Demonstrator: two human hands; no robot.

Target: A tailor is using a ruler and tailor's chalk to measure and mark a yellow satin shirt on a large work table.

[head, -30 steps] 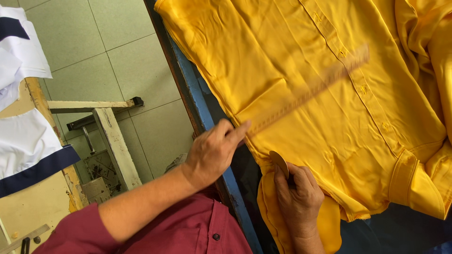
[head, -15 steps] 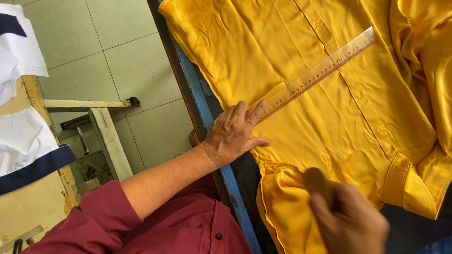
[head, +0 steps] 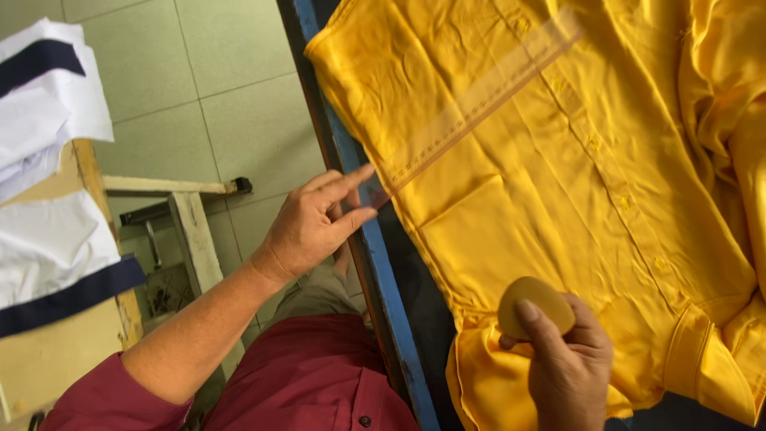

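Head view: a bright yellow button-front fabric shirt (head: 558, 199) lies spread flat and fills most of the frame, its button placket running diagonally toward the lower right; it serves as the landmark here. Along the shirt's left edge runs the blue-painted edge of the work table (head: 375, 263), and beyond that edge, well apart from the shirt, lies pale tiled floor with folded white garments with navy bands (head: 48, 183) stacked on a wooden stand. A long, clear plastic ruler (head: 479, 104) lies slanted across the shirt's upper half, blurred, its lower end at the shirt's left edge. The left hand (head: 315, 223) sits just off that left edge, thumb and forefinger pinching the ruler's lower end, other fingers loosely spread. The right hand (head: 566, 359) is over the shirt's lower part, near the hem, fingers closed around a small round flat piece of tan tailor's chalk (head: 536, 305), held edge-up above the cloth; contact with the fabric cannot be told.
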